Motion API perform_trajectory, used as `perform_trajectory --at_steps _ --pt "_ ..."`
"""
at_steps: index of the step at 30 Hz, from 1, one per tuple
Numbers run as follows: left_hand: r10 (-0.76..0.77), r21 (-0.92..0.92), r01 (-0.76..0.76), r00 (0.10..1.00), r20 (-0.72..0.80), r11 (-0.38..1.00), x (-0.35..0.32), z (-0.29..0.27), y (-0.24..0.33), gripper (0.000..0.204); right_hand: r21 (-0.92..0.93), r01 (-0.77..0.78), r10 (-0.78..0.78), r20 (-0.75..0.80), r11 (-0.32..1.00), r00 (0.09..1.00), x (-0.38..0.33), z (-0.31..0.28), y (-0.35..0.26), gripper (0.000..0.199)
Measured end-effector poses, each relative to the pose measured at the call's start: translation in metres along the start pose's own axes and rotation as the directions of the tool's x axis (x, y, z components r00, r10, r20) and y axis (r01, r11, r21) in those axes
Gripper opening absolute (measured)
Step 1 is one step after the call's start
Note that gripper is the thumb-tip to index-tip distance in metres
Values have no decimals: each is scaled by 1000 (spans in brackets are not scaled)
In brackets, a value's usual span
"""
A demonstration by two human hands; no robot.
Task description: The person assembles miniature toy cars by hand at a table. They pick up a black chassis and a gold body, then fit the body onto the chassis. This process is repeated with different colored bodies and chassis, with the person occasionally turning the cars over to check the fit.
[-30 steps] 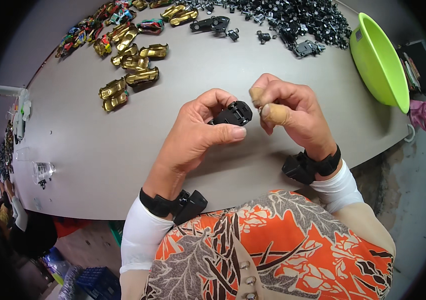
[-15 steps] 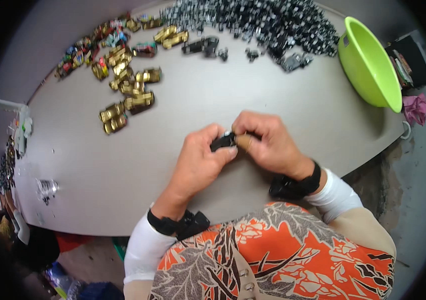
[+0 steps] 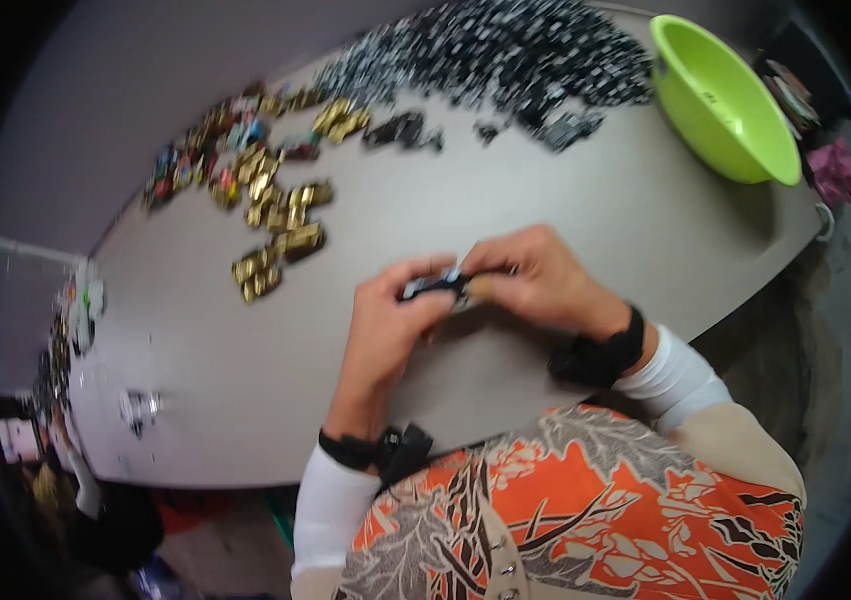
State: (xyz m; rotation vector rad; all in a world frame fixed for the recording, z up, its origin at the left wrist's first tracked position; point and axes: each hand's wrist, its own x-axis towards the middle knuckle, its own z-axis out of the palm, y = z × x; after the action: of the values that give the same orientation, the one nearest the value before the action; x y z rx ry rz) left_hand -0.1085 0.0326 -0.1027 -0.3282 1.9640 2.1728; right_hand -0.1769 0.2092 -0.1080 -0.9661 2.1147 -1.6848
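Hands (image 3: 476, 290) closed together around small black part (image 3: 433, 287); earlier apart, part exposed between fingertips.

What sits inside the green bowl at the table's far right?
The green bowl shows only bare inner wall; nothing visible lies in it. Its near rim hides part of the bottom, so a small piece there cannot be ruled out.

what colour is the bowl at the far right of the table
Bright lime green; the bowl shows clearly in the head view.

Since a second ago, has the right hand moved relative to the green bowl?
Cannot tell for certain: the head camera itself shifted. The right hand and left hand hold the small black part above the grey table, short of the green bowl, about as before.
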Motion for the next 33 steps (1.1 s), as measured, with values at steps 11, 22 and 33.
perform_trajectory --at_steps 11,22,33 --pt "29 -317 -12 998 50 948 -7 -10 -11 23 352 -265 201 206 898 958 4 -6 -22 5" --pt "34 -398 20 991 127 917 -13 -15 -9 26 307 -287 219 239 907 946 7 -2 -11 7" --pt "115 -271 -96 992 55 958 -9 -17 -17 26 466 -302 180 289 832 940 21 -1 -9 3"
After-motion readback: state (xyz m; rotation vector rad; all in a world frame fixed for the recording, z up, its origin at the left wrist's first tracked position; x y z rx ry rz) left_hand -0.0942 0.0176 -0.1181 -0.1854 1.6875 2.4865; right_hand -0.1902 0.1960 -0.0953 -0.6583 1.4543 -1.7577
